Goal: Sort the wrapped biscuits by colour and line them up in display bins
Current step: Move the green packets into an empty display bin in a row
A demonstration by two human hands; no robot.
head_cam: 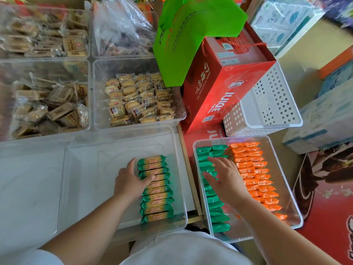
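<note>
Green row (156, 188) lined at 6 o'clock; green/orange bin (287, 188) at 4 looks unsorted. L hand (131, 180) flat on row, R hand (225, 180) released.

Left hand (131, 181) and right hand (227, 180): bare, forearms uncovered. White sleeve (28, 259) on left arm. White garment (183, 249) on torso.

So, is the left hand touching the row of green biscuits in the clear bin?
Touching. The head view shows the left hand with its fingers laid over the row of green biscuits, no gap between them.
</note>
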